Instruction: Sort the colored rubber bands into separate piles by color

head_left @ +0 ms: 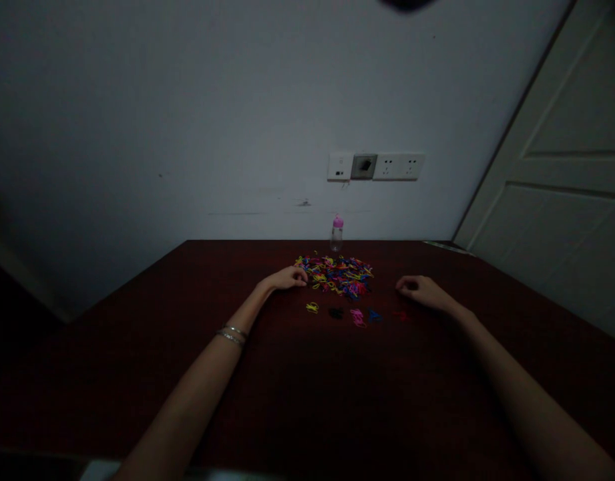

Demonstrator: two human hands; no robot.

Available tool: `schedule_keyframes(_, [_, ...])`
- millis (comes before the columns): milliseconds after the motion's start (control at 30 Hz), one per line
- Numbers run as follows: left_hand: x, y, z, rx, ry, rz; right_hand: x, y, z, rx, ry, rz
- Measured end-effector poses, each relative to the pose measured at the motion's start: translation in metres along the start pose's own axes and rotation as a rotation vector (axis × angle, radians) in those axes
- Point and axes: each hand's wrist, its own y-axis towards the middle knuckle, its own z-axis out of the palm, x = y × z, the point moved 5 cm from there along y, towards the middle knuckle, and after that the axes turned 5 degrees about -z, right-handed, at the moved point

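Note:
A loose pile of many-coloured rubber bands [340, 274] lies toward the back of the dark red table. My left hand [287, 277] rests at the pile's left edge, fingers curled in; anything between the fingertips is too small to make out. To the right of the pile, apart from it, my right hand [422, 292] has thumb and finger brought together in a pinch, with no band discernible. In front of the pile lie small separate groups: yellow bands [312, 308], black bands [336, 312], pink bands [358, 317], blue bands [374, 315] and red bands [400, 315].
Behind the pile, a clear bottle with a pink cap [336, 235] stands near the wall. Sockets and switches [376, 166] are set in the wall above. The table [307, 401] reaches to the wall, and a white panelled door [562, 220] is at the right.

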Motion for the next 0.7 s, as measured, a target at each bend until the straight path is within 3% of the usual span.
schedule_keyframes(400, [-0.001,0.001,0.001,0.009,0.091,-0.018,0.004,-0.001,0.001,-0.002,-0.041,0.02])
schedule_keyframes(500, [-0.012,0.002,0.001,0.019,0.111,-0.01,0.005,-0.001,0.0,-0.002,-0.042,0.015])
schedule_keyframes(700, [-0.052,0.004,0.014,0.153,0.139,0.079,0.006,-0.001,0.001,0.022,-0.065,0.006])
